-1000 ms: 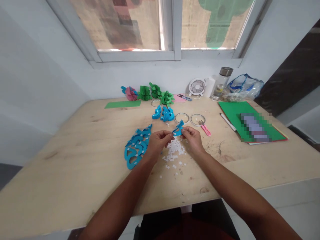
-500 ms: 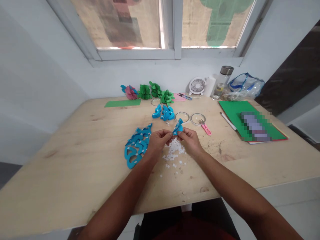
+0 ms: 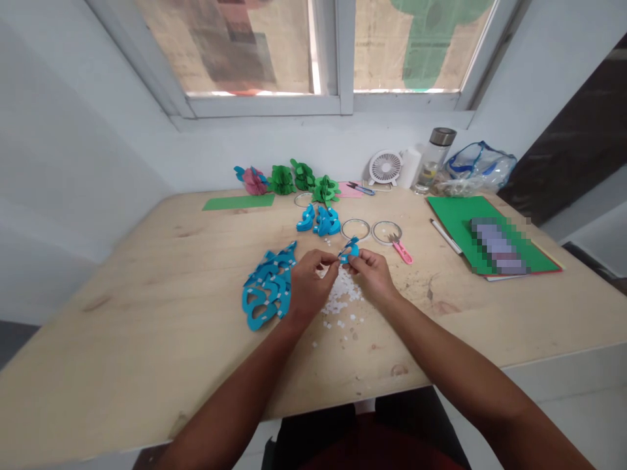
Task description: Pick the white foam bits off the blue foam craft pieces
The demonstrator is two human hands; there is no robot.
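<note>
Between my fingers, above the middle of the table, is a folded blue paper cut-out with small white squares on it. My right hand pinches its right side between thumb and fingers. My left hand is closed, thumb and forefinger pressed together at the cut-out's left edge; whatever lies between those tips is too small to make out. Below both hands lies a scatter of small white paper bits. Left of my left hand, flat blue cut-outs with white squares overlap in a pile.
Folded blue pieces, two tape rolls and pink-handled snips lie beyond my hands. Green paper flowers, a small fan and a bottle line the wall. Green sheets and a pen are at right.
My left hand has rolled over and its fingertips have shifted along the cut-out's left edge. The cut-out has tilted and opened somewhat in my right hand, which stays nearly in place.
</note>
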